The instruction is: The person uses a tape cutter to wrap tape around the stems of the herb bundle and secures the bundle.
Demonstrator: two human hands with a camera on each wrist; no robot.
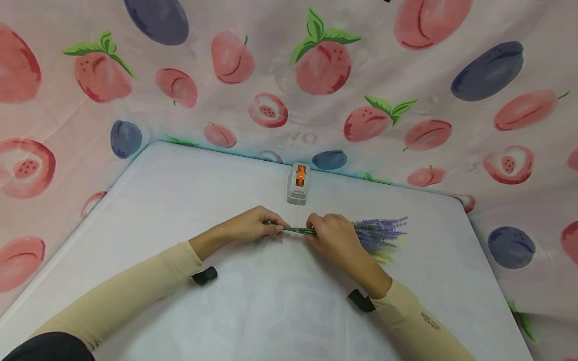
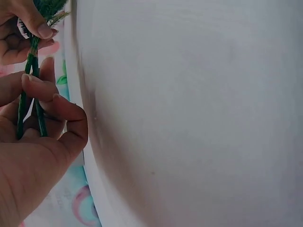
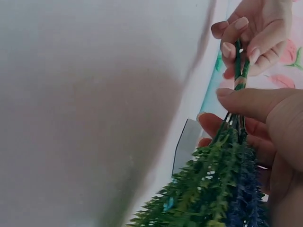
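Observation:
A bunch of artificial lavender (image 1: 378, 233) with purple and yellow-green sprigs is held level over the table, its heads pointing right. My left hand (image 1: 253, 224) grips the green stems (image 2: 39, 113) near their cut ends, fingers curled round them. Closer to the flower heads, my right hand (image 1: 333, 236) pinches the bunch between thumb and fingers. Between the two hands a narrow tan band (image 3: 240, 81) wraps the stems where they come together. Past that band the stems part into two strands in the left wrist view.
A grey tape dispenser (image 1: 297, 183) with an orange roll stands at the table's back edge, just beyond the hands. The white table (image 1: 253, 311) meets fruit-printed curtains (image 1: 271, 65) at the back and sides.

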